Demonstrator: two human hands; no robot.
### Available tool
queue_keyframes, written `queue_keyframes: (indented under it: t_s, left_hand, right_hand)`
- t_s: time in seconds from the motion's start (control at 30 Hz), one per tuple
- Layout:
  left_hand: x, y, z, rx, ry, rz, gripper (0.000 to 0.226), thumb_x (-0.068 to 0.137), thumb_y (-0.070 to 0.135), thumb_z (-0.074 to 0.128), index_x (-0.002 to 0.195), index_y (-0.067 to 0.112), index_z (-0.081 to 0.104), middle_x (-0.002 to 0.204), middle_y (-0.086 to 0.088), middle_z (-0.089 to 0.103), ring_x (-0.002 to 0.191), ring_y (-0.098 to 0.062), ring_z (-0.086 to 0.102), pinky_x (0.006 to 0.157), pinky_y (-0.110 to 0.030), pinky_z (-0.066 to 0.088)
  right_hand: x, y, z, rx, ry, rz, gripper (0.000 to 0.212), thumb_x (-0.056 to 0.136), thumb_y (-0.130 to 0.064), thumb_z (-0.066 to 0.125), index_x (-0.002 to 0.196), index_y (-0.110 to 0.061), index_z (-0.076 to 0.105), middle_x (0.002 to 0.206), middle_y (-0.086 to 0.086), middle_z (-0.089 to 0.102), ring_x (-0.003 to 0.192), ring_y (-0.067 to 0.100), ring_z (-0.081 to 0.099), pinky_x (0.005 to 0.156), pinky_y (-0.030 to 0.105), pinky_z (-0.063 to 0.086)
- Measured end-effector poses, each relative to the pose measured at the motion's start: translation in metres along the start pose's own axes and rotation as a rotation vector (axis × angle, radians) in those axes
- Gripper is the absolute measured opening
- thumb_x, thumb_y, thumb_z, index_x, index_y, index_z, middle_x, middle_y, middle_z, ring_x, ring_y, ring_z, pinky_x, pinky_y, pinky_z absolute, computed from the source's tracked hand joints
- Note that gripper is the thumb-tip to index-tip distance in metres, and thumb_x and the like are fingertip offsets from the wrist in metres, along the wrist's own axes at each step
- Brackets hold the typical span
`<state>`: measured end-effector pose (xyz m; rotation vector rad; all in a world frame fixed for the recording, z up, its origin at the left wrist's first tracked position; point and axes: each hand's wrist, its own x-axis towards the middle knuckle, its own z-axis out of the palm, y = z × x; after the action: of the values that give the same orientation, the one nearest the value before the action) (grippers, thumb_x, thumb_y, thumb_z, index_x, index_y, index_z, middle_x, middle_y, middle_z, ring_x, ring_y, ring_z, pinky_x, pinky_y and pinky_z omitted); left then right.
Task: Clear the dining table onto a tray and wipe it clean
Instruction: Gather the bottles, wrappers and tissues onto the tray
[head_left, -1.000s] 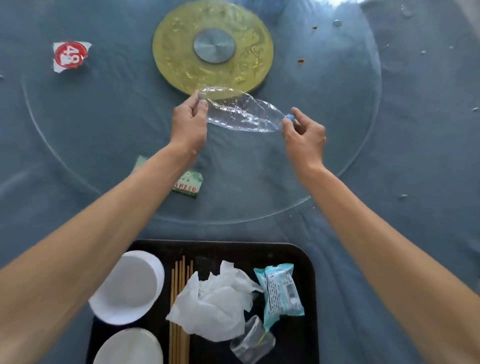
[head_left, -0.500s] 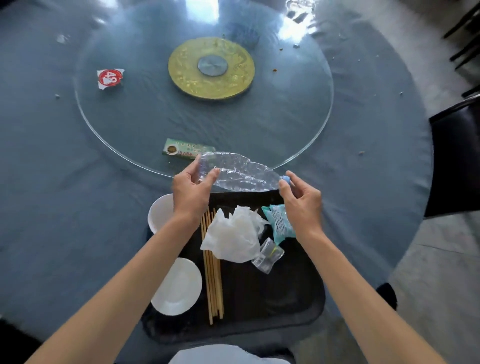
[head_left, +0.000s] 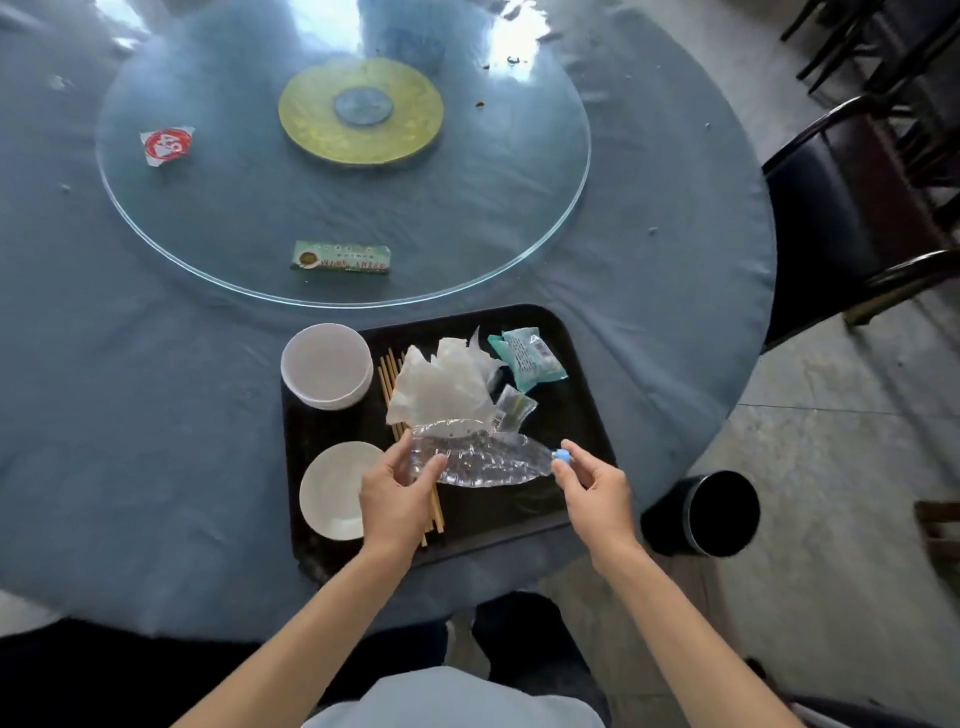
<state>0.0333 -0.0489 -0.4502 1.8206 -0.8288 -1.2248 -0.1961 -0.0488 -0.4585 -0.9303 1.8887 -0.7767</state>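
A: Hands?
B: Left hand (head_left: 397, 491) grips the base of the crushed clear bottle (head_left: 480, 460); right hand (head_left: 597, 488) pinches its blue cap (head_left: 562, 456). Bottle flattened, held just over the black tray (head_left: 582, 374).
A: Beyond the fingers?
B: Crumpled tissue (head_left: 441, 389), teal packet (head_left: 530, 358), small print unreadable. Farther, on the counter's glass turntable (head_left: 519, 208), a green wrapper (head_left: 340, 258) and a red label (head_left: 167, 144) reading "49".

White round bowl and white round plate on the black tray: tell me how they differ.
The white round bowl is deep with raised walls; the white round plate is shallow and flat. The bowl sits at the black tray's far left corner, the plate nearer, partly hidden by the left hand. Both look empty.
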Motion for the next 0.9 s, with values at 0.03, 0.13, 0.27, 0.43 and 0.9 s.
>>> queue_keyframes:
  t_s: [0.03, 0.13, 0.27, 0.43, 0.9]
  left_hand:
    - [-0.005, -0.006, 0.006, 0.001, 0.012, -0.012, 0.064, 0.083, 0.022, 0.082, 0.142, 0.016, 0.057, 0.135, 0.001, 0.065, 0.122, -0.003, 0.057, 0.106, -0.025, 0.045]
    - [-0.017, -0.016, 0.020, 0.008, 0.038, -0.036, 0.064, 0.084, 0.021, 0.082, 0.142, 0.012, 0.056, 0.138, -0.002, 0.063, 0.123, -0.004, 0.055, 0.108, -0.026, 0.044]
    - [-0.024, -0.026, 0.044, 0.039, 0.059, -0.040, 0.064, 0.086, 0.020, 0.081, 0.143, 0.011, 0.054, 0.141, -0.002, 0.060, 0.125, -0.007, 0.056, 0.106, -0.023, 0.043]
    - [-0.018, -0.032, 0.060, 0.077, 0.065, -0.063, 0.066, 0.085, 0.024, 0.081, 0.144, 0.012, 0.054, 0.139, -0.003, 0.062, 0.118, -0.004, 0.056, 0.099, -0.018, 0.041]
    - [-0.060, 0.007, 0.084, 0.410, 0.144, 0.282, 0.063, 0.097, 0.043, 0.060, 0.155, 0.031, 0.036, 0.156, 0.002, 0.045, 0.142, -0.021, 0.043, 0.115, -0.039, 0.036]
  right_hand:
    - [-0.001, 0.006, -0.001, -0.021, 0.005, 0.004, 0.037, 0.096, -0.020, 0.071, 0.133, -0.019, 0.068, 0.125, -0.008, 0.073, 0.099, -0.014, 0.064, 0.098, 0.013, 0.049]
    - [-0.002, 0.020, -0.005, -0.062, 0.017, 0.018, 0.039, 0.097, -0.020, 0.070, 0.136, -0.018, 0.066, 0.127, -0.006, 0.071, 0.106, 0.000, 0.065, 0.110, 0.031, 0.047]
    - [0.012, 0.038, -0.015, -0.104, 0.000, 0.028, 0.039, 0.098, -0.021, 0.069, 0.137, -0.017, 0.065, 0.126, -0.001, 0.072, 0.119, 0.013, 0.066, 0.113, 0.036, 0.045]
    - [0.025, 0.045, -0.022, -0.200, 0.019, -0.034, 0.039, 0.099, -0.032, 0.067, 0.137, -0.024, 0.066, 0.117, -0.001, 0.076, 0.117, 0.025, 0.064, 0.112, 0.040, 0.044]
    - [0.015, 0.033, -0.114, -0.277, -0.015, -0.216, 0.056, 0.094, -0.046, 0.068, 0.146, -0.029, 0.056, 0.114, 0.004, 0.077, 0.106, 0.018, 0.070, 0.102, 0.039, 0.051]
